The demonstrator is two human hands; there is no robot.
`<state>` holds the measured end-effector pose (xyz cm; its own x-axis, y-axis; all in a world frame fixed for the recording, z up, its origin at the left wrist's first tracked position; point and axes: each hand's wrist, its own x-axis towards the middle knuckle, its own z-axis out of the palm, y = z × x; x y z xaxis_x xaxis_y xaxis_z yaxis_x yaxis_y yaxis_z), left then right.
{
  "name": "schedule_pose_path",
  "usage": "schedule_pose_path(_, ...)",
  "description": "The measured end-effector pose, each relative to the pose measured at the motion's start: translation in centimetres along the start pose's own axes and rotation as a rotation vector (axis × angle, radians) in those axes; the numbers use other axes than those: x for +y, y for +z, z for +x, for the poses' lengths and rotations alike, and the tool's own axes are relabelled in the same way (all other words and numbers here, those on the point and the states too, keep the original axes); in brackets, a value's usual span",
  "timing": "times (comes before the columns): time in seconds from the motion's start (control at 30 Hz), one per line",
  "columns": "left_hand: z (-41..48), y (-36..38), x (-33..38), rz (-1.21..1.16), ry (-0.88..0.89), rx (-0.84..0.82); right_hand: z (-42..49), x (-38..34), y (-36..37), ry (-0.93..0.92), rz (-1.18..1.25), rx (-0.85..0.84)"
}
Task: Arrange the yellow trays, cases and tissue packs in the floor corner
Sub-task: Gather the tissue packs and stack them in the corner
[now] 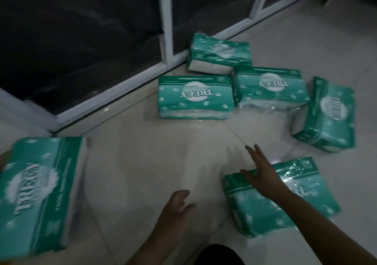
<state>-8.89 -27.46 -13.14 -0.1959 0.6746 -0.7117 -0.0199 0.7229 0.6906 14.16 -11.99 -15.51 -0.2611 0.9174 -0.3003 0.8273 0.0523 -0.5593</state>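
Observation:
Several green-and-white tissue packs lie on the pale tiled floor. One pack (pixel 219 53) leans in the corner by the window frame, and two packs (pixel 195 97) (pixel 269 88) lie side by side in front of it. Another pack (pixel 326 114) lies at the right. A large pack (pixel 38 195) fills the near left. My right hand (pixel 263 176) is spread open, fingers forward, resting on the far edge of the nearest pack (pixel 265 209). My left hand (pixel 175 205) hovers over bare floor with loosely curled fingers and holds nothing. No yellow trays or cases are in view.
Dark glass panels in a white frame (pixel 114 93) run along the back and left and meet at a white post (pixel 169 46). Bare tiles (pixel 155 152) lie between the packs. A dark shape (pixel 220 254) sits at the bottom edge, close to me.

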Motion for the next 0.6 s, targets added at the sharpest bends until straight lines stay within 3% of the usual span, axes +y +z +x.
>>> schedule_pose_path(0.2,1.6,9.3,2.0,0.234,-0.056,-0.199,-0.7,13.3,-6.4,0.436,-0.065,0.194)
schedule_pose_path(0.37,3.1,13.8,1.0,0.311,-0.127,-0.266,-2.8,19.6,-6.4,0.781,-0.041,0.132)
schedule_pose_path(0.5,3.4,15.7,0.9,0.345,-0.155,-0.280,-3.5,20.2,-5.2,0.798,0.298,0.118)
schedule_pose_path(0.6,3.7,15.9,0.5,0.290,-0.165,-0.241,-4.0,19.8,-4.9,0.727,0.363,0.059)
